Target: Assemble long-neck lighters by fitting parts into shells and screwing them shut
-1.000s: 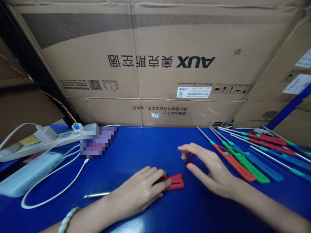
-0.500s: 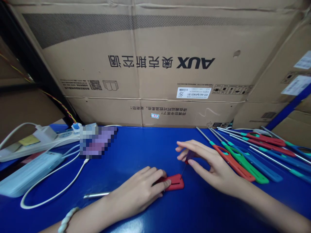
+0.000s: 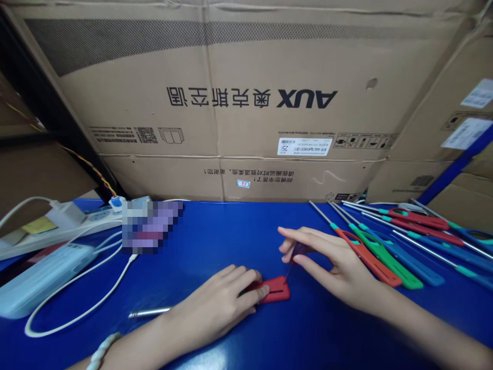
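A long-nosed lighter with a red handle (image 3: 275, 289) lies flat on the blue table (image 3: 215, 241), its metal tube (image 3: 148, 312) sticking out to the left. My left hand (image 3: 223, 300) lies over the handle and presses it down, fingers closed on it. My right hand (image 3: 327, 259) pinches a small screwdriver with a dark red grip (image 3: 298, 250). Its thin tip slants down onto the right end of the red handle.
Several more long lighters with red, green and blue handles (image 3: 385, 246) lie fanned out at the right. A white power strip (image 3: 57, 226), a pale power bank (image 3: 42, 280) and a white cable (image 3: 84, 303) lie at the left. Large cardboard boxes (image 3: 239, 103) wall off the back.
My right hand has lowered a little and its fingers have shifted on the screwdriver. The left hand and the red lighter have stayed put.
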The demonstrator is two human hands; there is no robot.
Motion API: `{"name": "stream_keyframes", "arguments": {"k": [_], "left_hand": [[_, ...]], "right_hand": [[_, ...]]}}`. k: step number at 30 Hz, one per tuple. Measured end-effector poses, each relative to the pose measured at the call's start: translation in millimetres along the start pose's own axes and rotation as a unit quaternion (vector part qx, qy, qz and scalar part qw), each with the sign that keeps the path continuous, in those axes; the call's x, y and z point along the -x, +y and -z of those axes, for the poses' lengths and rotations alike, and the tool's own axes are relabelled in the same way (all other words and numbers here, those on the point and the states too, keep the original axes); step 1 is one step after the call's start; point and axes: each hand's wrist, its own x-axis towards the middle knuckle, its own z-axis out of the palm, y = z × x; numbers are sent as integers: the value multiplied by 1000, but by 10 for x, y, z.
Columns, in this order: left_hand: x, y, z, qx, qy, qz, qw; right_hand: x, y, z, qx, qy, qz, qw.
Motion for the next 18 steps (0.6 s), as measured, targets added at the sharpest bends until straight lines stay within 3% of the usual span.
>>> {"name": "stream_keyframes", "arguments": {"k": [5,11,18], "left_hand": [[4,-5,-18,-4,3,-2,1000],[-12,-2,-6,-6,14,-6,1000],[3,2,-15,-13,13,-4,1000]], "right_hand": [[79,70,-80,131,79,68,986],[-17,-45,25,-2,-19,7,1000],[43,19,-68,110,73,56,990]]}}
